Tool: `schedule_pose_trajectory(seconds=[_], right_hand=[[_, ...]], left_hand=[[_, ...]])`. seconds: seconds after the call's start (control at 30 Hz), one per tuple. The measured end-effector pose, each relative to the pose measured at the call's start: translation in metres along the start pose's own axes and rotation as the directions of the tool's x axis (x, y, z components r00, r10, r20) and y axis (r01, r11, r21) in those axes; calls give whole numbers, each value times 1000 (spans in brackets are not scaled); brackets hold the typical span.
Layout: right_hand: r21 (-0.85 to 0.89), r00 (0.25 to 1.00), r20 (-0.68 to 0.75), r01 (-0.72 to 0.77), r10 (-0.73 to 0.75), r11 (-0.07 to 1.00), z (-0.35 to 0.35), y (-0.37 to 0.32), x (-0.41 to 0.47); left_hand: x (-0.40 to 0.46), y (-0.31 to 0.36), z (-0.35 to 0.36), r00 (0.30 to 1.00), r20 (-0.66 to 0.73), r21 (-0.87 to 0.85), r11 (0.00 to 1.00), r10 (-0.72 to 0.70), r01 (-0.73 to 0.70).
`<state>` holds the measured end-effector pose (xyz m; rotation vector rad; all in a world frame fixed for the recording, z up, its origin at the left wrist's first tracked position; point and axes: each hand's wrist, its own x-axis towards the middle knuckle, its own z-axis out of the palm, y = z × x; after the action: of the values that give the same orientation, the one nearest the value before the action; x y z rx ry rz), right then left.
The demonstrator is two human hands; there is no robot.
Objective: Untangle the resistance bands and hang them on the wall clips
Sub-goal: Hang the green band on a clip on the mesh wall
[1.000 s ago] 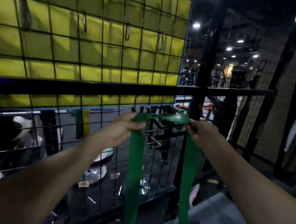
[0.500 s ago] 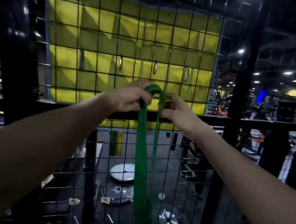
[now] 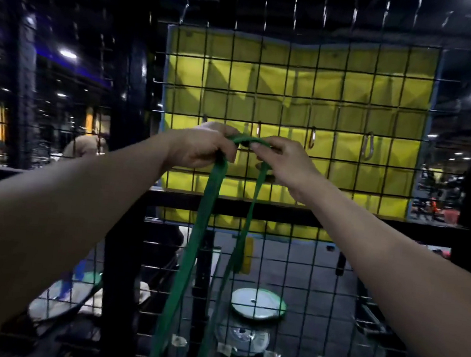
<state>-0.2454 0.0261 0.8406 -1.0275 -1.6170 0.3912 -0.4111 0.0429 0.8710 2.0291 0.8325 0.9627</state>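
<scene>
Black wire mesh [image 3: 345, 172]; flat green band [image 3: 207, 204] in both hands' grip [image 3: 202, 148] [image 3: 285, 163]

The dark floor [image 3: 318, 289] behind the wire mesh carries two round weight plates [image 3: 257, 304], one lying just beside the other.

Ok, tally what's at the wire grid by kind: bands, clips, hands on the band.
Green flat resistance band: 1
Metal carabiner clips on the black wire grid, fully visible, and: 2; others partly hidden behind the hands
Hands gripping the band, left hand and right hand: 2
Total: 5
</scene>
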Motion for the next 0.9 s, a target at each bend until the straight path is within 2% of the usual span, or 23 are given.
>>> schedule_pose_trajectory(seconds=[0.13, 0.2, 0.3, 0.4, 0.43, 0.5, 0.6, 0.7, 0.83, 0.9], right_hand=[[-61, 999, 0, 35, -35, 998, 21, -5, 30], [-82, 999, -16, 38, -39, 996, 34, -5, 47], [-104, 999, -23, 42, -44, 994, 51, -5, 70], [-99, 998, -48, 35, -40, 994, 63, -3, 90], [-97, 998, -58, 33, -38, 995, 65, -3, 95], [-84, 998, -65, 19, -24, 996, 66, 0, 105], [-134, 999, -12, -34, 33, 990, 70, 13, 116], [-204, 994, 80, -60, 77, 977, 76, 27, 122], [-211, 986, 133, -66, 96, 975, 77, 37, 128], [-237, 970, 212, -67, 119, 969, 73, 40, 132]], left_hand=[[-1, -31, -25, 991, -122, 15, 998, -62, 64], [1, -55, -31, 989, -127, -4, 997, -80, 80], [9, -83, -34, 990, -79, -216, 972, -117, 98], [15, -93, -44, 980, -165, -391, 919, -113, 40], [18, -95, -51, 972, -220, -367, 930, -82, -4], [22, -97, -68, 958, -282, -157, 983, 45, -92], [36, -96, -91, 906, -366, 65, 977, 213, -203], [56, -94, -105, 857, -428, 112, 958, 286, -263], [76, -99, -116, 876, -396, 75, 961, 275, -268], [84, -104, -118, 877, -396, 41, 959, 272, -280]])
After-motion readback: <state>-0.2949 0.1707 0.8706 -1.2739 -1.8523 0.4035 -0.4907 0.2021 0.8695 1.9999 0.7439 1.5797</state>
